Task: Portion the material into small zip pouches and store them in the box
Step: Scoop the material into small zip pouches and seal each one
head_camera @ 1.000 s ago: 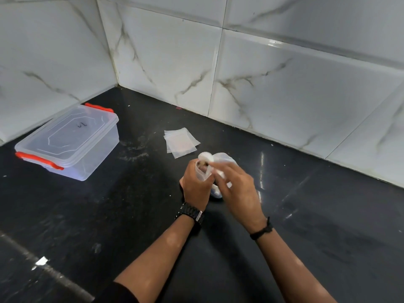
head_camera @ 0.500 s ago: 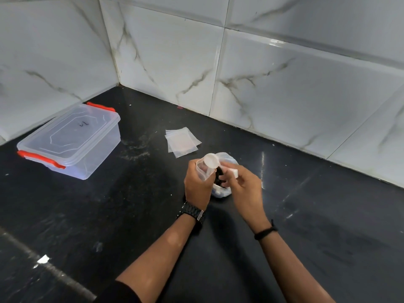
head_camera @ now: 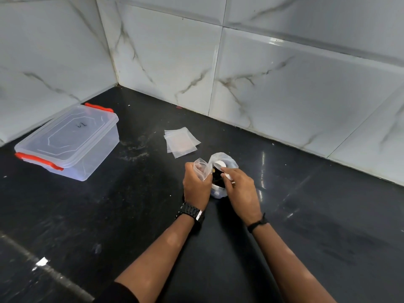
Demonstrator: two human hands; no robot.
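Observation:
My left hand (head_camera: 195, 185) grips a small clear zip pouch (head_camera: 202, 169), held upright with its mouth open. My right hand (head_camera: 239, 189) pinches a white plastic spoon (head_camera: 219, 164) whose bowl sits inside an open plastic bag (head_camera: 225, 160) of dark material (head_camera: 217, 176) standing on the black counter between my hands. A small stack of empty zip pouches (head_camera: 181, 142) lies flat just beyond the bag. A clear plastic box (head_camera: 67, 142) with a closed lid and red latches stands at the far left.
The black stone counter (head_camera: 306, 215) meets white marble-look wall tiles (head_camera: 284, 84) at the back and left, forming a corner behind the box. A pale scrap (head_camera: 40, 262) lies near the front left edge.
The spoon has moved from over the pouch's mouth to the right and down into the bag of material. My left hand keeps holding the pouch in place.

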